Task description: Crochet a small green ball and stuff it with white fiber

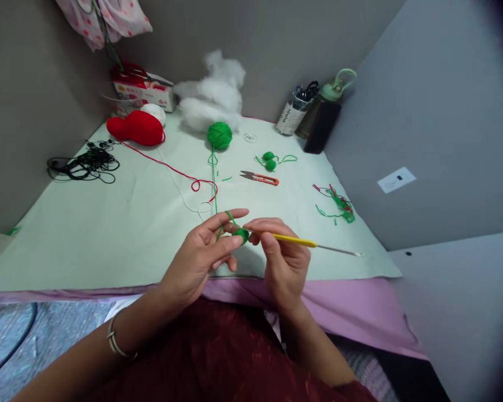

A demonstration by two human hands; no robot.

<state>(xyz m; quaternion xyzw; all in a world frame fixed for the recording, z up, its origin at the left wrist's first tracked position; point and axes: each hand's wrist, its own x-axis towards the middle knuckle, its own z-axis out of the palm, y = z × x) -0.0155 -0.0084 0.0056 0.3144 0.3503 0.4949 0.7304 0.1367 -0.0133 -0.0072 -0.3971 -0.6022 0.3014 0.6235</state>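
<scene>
My left hand point(205, 251) pinches a small green crocheted piece point(242, 235) between thumb and fingers, with green yarn looped over its raised index finger. That strand runs back across the table to a green yarn ball point(219, 135). In my right hand point(283, 257) is a crochet hook with a yellow handle point(295, 240), held like a pencil. The hook's left tip meets the green piece, though the stitch there is too small to make out. Its other metal end points right over the table.
Orange-handled thread snips point(260, 178) and two small green pieces point(270, 161) lie beyond my hands. Red yarn point(140, 128), white stuffing point(213, 95) and a box point(145, 92) stand at the back. Black cord point(86, 163) lies left, yarn scraps point(341, 205) right, near the partition point(436, 123).
</scene>
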